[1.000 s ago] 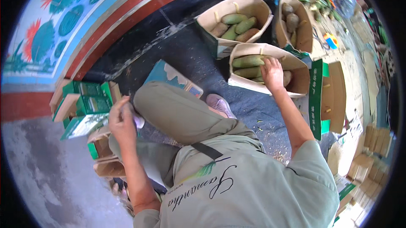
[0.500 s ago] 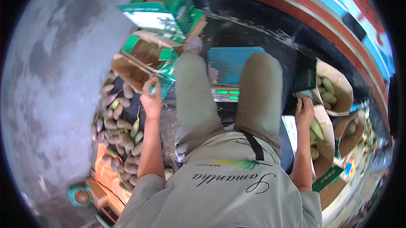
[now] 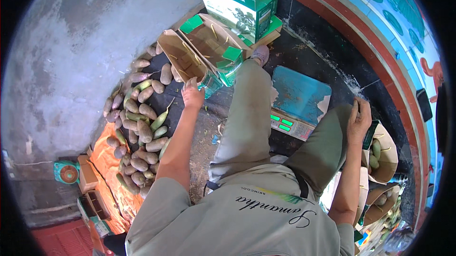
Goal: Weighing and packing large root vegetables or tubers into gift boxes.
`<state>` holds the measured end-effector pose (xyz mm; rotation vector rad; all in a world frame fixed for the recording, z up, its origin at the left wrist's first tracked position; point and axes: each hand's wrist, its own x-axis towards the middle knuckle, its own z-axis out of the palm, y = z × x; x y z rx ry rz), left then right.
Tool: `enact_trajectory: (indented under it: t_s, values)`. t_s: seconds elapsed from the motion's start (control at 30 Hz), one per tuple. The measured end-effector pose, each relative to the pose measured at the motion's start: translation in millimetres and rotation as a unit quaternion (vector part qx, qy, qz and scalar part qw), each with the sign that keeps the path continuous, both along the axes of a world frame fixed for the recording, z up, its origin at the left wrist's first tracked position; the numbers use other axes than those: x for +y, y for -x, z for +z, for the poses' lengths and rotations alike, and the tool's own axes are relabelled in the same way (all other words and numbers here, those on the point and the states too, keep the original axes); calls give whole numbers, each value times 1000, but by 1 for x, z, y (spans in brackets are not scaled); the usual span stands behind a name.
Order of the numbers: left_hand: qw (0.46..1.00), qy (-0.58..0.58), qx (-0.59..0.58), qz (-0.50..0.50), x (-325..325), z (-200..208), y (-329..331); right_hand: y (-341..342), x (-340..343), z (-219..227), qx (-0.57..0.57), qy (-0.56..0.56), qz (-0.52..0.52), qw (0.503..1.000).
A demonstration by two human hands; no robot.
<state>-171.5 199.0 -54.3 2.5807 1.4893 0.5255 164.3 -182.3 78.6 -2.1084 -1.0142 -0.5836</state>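
Note:
At the left, my left hand (image 3: 193, 94) is closed on the near rim of an open cardboard box (image 3: 183, 56), brown inside and green outside. A second open carton (image 3: 213, 37) stands against it, with green flaps folded outward. My right hand (image 3: 360, 119) is raised beside my right knee, fingers loosely curved and a little apart, with nothing visible in it. Between my legs lies a flat scale (image 3: 300, 95) with a blue, worn platform and lit green displays. Left of my left forearm is a heap of brown and greenish, elongated root vegetables (image 3: 145, 131).
A green and white printed carton (image 3: 237, 9) stands at the back. Paper-lined boxes of green vegetables (image 3: 382, 154) stand on the right. An orange sheet (image 3: 107, 161) lies under part of the heap. A small green device (image 3: 67, 173) sits far left. The painted wall (image 3: 370, 18) curves along the right.
My view has turned, so the scene shifts rightward. My right hand has come away from the boxes on the right, up beside my knee. My left hand stays by the cardboard box.

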Motion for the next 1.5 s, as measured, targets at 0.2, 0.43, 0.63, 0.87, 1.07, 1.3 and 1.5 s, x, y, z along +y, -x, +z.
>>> enact_trajectory:
  t_s: [0.2,0.43,0.63,0.87,1.07,1.3,1.5]
  values:
    - [984,61,167,16,15,-15,-25,2,28,-24,27,42,40,998]
    - [941,109,322,1,23,-19,-17,8,46,-29,26,35,72,996]
    - [981,22,188,29,20,-7,32,6,53,-34,56,18,89,994]
    - [995,31,-67,74,40,85,122,6,50,-34,70,-7,98,993]
    - [916,49,-374,137,35,190,147,1,39,-40,67,-14,87,994]
    - [846,-28,-527,75,-42,294,126,-5,28,-41,73,-21,81,994]
    - [840,-202,-503,22,-120,374,56,-7,12,-35,63,-33,53,996]
